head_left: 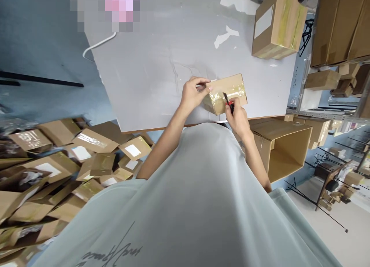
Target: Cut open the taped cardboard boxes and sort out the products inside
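A small brown cardboard box [231,84] stands at the front edge of the white table, yellowish clear tape running along its top and down its side. My left hand [194,91] grips the box's left end, thumb and fingers closed on its corner. In my right hand [238,115] is a red and black utility knife [229,103], the fingers wrapped round its handle. Its dark blade points up and left over the taped top; whether the tip touches the tape I cannot tell.
On the white table [144,66], a larger taped box [274,28] stands at the back right, and torn white paper [227,36] lies near it. A white cable [100,45] hangs off the left. Many opened cartons [98,138] lie heaped at left; an open carton [286,143] stands at right.
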Demonstrator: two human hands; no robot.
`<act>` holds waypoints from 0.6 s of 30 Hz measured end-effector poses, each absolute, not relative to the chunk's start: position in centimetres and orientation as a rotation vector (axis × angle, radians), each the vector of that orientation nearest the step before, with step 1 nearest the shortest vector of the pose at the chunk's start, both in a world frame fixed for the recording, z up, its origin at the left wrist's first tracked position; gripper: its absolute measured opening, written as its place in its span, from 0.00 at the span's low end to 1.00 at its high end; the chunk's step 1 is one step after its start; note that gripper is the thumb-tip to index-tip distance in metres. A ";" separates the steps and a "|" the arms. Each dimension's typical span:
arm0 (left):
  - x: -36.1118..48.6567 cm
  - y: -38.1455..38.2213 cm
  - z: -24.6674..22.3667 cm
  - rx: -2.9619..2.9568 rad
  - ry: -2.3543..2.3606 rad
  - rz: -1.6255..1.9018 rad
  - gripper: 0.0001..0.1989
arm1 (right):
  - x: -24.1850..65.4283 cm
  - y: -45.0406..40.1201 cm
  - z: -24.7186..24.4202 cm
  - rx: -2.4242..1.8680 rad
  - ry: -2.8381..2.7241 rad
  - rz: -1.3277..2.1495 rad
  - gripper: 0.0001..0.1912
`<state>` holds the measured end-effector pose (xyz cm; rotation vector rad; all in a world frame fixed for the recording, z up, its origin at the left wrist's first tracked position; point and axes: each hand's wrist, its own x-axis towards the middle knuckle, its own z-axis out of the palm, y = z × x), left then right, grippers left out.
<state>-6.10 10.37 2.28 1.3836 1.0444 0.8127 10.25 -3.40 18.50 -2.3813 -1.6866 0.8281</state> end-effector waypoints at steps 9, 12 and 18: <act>-7.0 10.8 5.0 1.319 0.953 0.788 0.14 | 8.1 -1.6 18.2 -2.268 -1.870 0.784 0.25; -6.9 10.8 5.6 1.310 0.988 0.798 0.13 | 7.8 -1.3 17.9 -2.268 -1.862 0.764 0.25; -6.8 10.8 5.6 1.323 0.989 0.799 0.12 | 6.7 -0.7 19.1 -2.402 -1.911 0.772 0.25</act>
